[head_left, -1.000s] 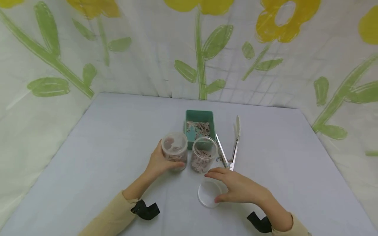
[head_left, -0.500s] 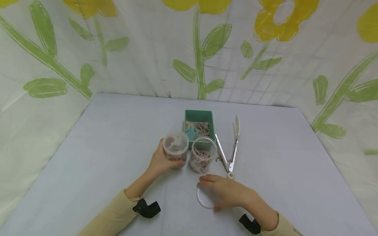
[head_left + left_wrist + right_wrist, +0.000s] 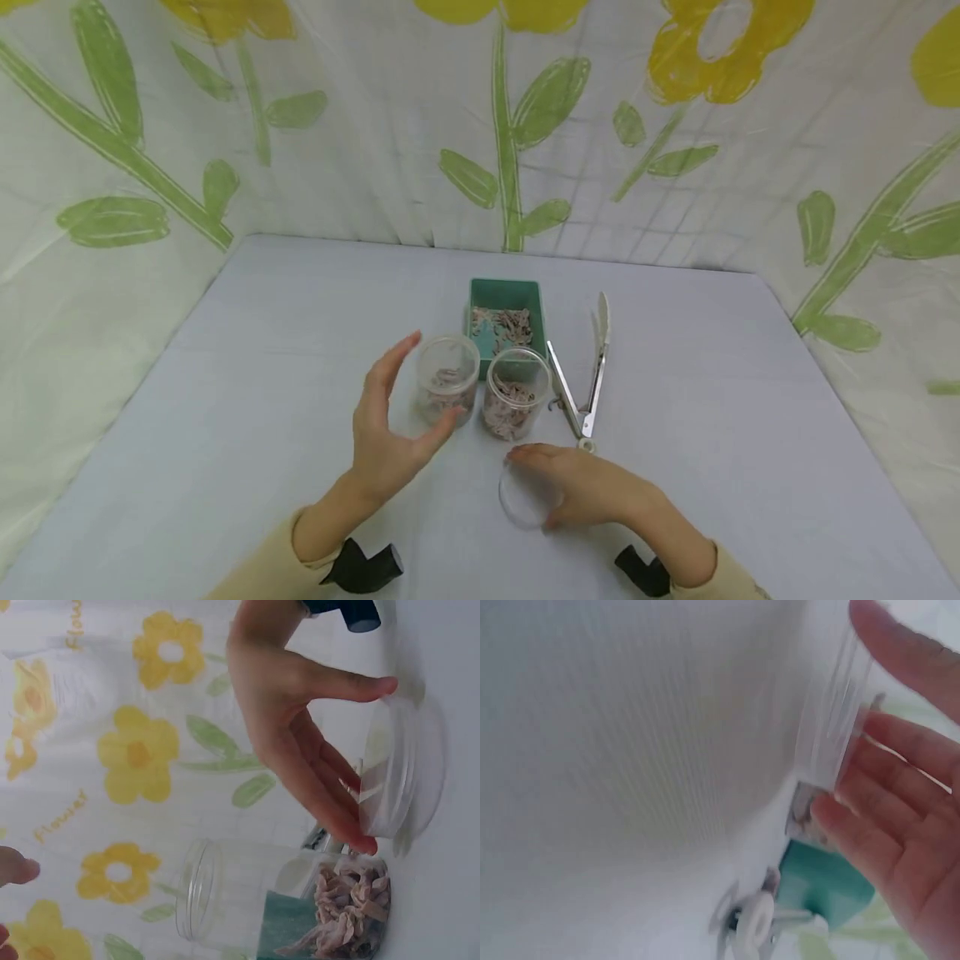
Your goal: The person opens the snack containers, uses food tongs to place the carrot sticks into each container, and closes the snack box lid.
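Observation:
My left hand (image 3: 386, 433) is spread beside a clear jar (image 3: 447, 379), which looks capped and contains pinkish-brown shreds. A small gap shows between fingers and jar. To its right stands an uncapped clear jar (image 3: 517, 396) of the same shreds; their wrinkled, strip-like shape shows in the jar (image 3: 352, 907) in the left wrist view. Nearer the front, my right hand (image 3: 585, 487) grips a round clear lid (image 3: 517, 504) by its rim, thumb on one side and fingers on the other. The lid (image 3: 390, 772) is at or just above the tabletop; I cannot tell which.
Behind the jars sits a green rectangular tray (image 3: 504, 292) with more shreds inside. Metal tongs (image 3: 592, 383) lie spread to the right of the uncapped jar, a small shred by them. A white cloth (image 3: 300, 300) covers the table, and a flower-patterned curtain (image 3: 360, 125) hangs behind.
My left hand has let go of the capped jar and drawn back to the left, fingers spreading. My right hand has come down over the lid and taken hold of its rim.

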`<state>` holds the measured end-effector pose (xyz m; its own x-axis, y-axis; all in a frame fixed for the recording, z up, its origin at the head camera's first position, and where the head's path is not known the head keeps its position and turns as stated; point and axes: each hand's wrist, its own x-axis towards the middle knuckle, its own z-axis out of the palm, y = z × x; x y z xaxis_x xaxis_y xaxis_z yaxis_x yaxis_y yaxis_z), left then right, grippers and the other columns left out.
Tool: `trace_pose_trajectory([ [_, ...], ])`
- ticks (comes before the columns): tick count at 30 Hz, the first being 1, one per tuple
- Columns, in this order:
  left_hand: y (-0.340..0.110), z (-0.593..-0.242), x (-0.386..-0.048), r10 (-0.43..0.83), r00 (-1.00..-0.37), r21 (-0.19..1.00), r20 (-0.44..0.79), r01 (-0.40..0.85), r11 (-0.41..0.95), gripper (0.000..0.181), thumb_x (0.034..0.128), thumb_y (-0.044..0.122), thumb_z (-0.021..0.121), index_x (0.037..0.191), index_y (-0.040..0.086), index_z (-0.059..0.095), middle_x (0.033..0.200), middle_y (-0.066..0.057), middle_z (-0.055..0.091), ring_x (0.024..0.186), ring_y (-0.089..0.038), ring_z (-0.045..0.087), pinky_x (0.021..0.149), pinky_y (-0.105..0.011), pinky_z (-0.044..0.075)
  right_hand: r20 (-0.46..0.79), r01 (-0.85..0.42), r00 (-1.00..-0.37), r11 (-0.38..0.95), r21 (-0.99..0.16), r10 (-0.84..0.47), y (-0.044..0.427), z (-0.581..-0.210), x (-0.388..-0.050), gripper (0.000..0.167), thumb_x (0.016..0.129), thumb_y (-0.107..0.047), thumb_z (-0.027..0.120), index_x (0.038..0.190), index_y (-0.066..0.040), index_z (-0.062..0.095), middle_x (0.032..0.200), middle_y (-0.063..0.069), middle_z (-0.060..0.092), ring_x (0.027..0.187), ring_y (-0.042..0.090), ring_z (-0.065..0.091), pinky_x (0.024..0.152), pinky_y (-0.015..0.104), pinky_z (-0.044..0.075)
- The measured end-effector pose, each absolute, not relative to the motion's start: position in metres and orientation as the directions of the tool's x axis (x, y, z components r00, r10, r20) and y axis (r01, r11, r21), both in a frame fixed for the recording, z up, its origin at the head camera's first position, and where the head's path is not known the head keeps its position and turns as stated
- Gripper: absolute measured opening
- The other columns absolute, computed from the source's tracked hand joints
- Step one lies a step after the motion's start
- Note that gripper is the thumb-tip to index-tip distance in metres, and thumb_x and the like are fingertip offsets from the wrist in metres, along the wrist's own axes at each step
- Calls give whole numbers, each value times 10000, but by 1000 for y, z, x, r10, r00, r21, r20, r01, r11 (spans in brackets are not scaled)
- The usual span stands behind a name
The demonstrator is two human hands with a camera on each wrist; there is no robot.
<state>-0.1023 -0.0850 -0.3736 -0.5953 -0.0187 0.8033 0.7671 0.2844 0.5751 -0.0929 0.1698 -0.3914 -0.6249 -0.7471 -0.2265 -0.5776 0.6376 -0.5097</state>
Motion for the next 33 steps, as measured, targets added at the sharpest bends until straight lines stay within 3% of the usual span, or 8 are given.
trace_pose_trajectory([
  [2, -82, -373, -98, 47, -474, 451, 879, 860, 241, 480, 902, 243, 692, 1160, -137, 556, 1154, -203, 633, 1134, -241, 592, 1005, -320, 442, -215, -558, -632, 629, -540, -745, 178, -388, -94, 774, 687, -138, 859, 1369, -18, 513, 1400, 74, 525, 1283, 245, 489, 1053, 374, 399],
  [4, -81, -376, -94, 182, -434, 404, 882, 897, 179, 314, 922, 184, 663, 1067, -90, 617, 1029, -158, 680, 996, -223, 651, 915, -275, 493, -207, -536, -623, 605, -589, -754, 188, -383, -96, 763, 706, -178, 860, 1370, -24, 517, 1391, 56, 535, 1279, 215, 492, 1043, 370, 410],
  [7, -80, -384, -89, 427, -529, 504, 733, 845, 181, 220, 890, 131, 704, 1054, -9, 659, 992, -82, 707, 922, -192, 674, 849, -253, 520, -167, -482, -579, 500, -720, -798, 207, -372, -101, 742, 744, -183, 845, 1377, -5, 503, 1389, 93, 536, 1271, 181, 492, 1017, 367, 440],
  [10, -76, -395, -85, 538, -710, 629, 455, 684, 370, 377, 837, 120, 752, 1162, -31, 632, 1104, -115, 695, 1009, -233, 666, 860, -338, 534, -63, -434, -533, 336, -836, -844, 223, -362, -106, 736, 784, -152, 819, 1398, 32, 458, 1402, 170, 511, 1287, 141, 471, 1001, 347, 453],
  [14, -64, -404, -86, 445, -887, 730, 125, 386, 564, 684, 833, 149, 757, 1374, -113, 433, 1357, -264, 516, 1227, -391, 521, 978, -493, 451, 111, -450, -557, 187, -873, -823, 235, -350, -112, 760, 788, -56, 799, 1427, 51, 401, 1435, 140, 480, 1301, 91, 452, 1013, 280, 431],
  [18, -48, -409, -94, 377, -926, 825, -13, 203, 528, 883, 838, 158, 755, 1470, -132, 211, 1500, -308, 288, 1355, -442, 336, 1068, -541, 332, 212, -475, -657, 179, -861, -723, 237, -345, -114, 779, 751, 40, 795, 1415, 93, 393, 1449, -16, 464, 1278, 75, 470, 1004, 230, 422],
  [24, -30, -417, -113, 325, -946, 906, 12, 147, 396, 899, 832, 155, 760, 1481, -73, 182, 1490, -283, 323, 1368, -415, 330, 1081, -562, 305, 211, -445, -783, 291, -847, -585, 230, -346, -115, 775, 725, 21, 819, 1388, 110, 426, 1429, 76, 473, 1246, 50, 486, 975, 212, 440],
  [33, -20, -425, -119, 238, -963, 912, 127, 208, 353, 663, 753, 158, 833, 1180, -23, 359, 1227, -272, 558, 1165, -385, 542, 967, -530, 433, 210, -422, -838, 354, -835, -503, 222, -344, -116, 804, 720, -17, 835, 1408, 69, 430, 1382, 257, 468, 1238, 132, 491, 975, 193, 427],
])
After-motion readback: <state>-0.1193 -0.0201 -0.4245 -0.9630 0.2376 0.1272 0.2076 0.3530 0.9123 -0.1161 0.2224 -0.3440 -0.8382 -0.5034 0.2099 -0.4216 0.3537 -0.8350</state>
